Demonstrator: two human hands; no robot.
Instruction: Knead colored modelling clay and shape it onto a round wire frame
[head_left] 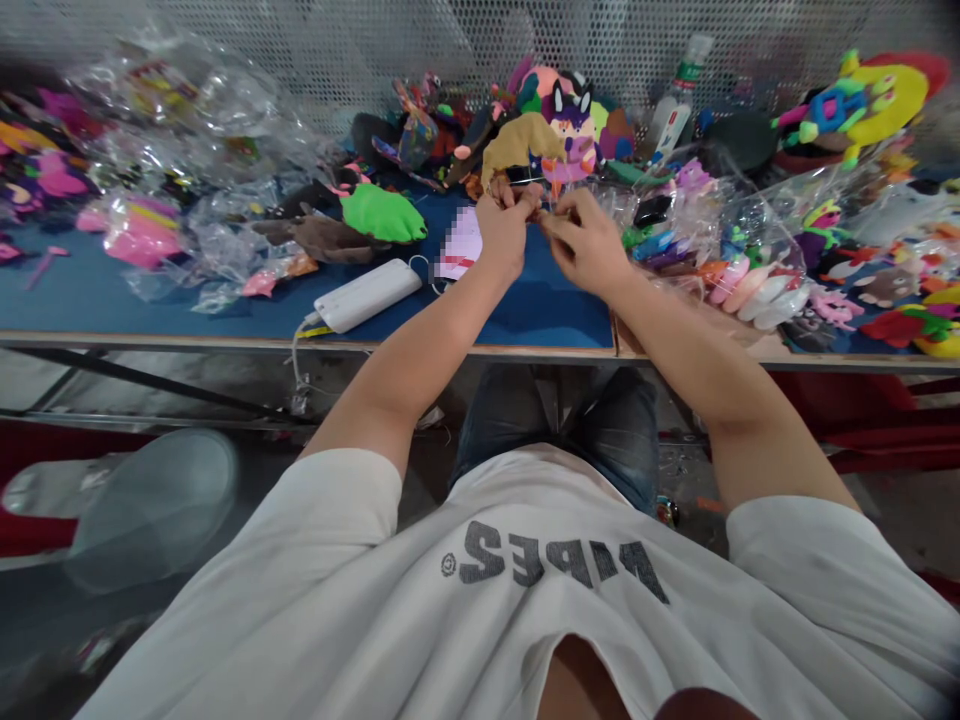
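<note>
My left hand is raised over the blue table, its fingers pinched together around something small and brownish that I cannot make out. Close beside it, my right hand has its thumb and fingers curled together at the same spot, and what they grip is mostly hidden. Just beyond my fingertips is a tan, curved, clay-like piece. Behind my right hand stands a purple and pink animal figure. A pale phone-like item lies beside my left wrist.
A white power strip with a cable lies near the front edge. A green clay shape and plastic-wrapped figures are on the left. More bagged colourful figures crowd the right. At the back stand a bottle and a perforated metal panel.
</note>
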